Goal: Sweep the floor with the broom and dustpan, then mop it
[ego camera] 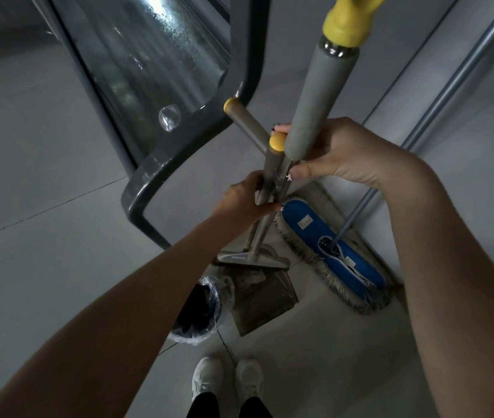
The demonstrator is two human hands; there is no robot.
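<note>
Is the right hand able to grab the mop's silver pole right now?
Probably not just yet. The right hand is wrapped round the thick grey handle, so it is full. The mop pole leans close behind that wrist with nothing blocking it, so letting go first should do.

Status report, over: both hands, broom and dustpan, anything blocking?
Left hand grips thin grey handles low; right hand grips grey foam-sleeved broom handle. Grey plastic dustpan stands on tiled floor. Black lined bin and blue fringed flat mop close beside it.
</note>
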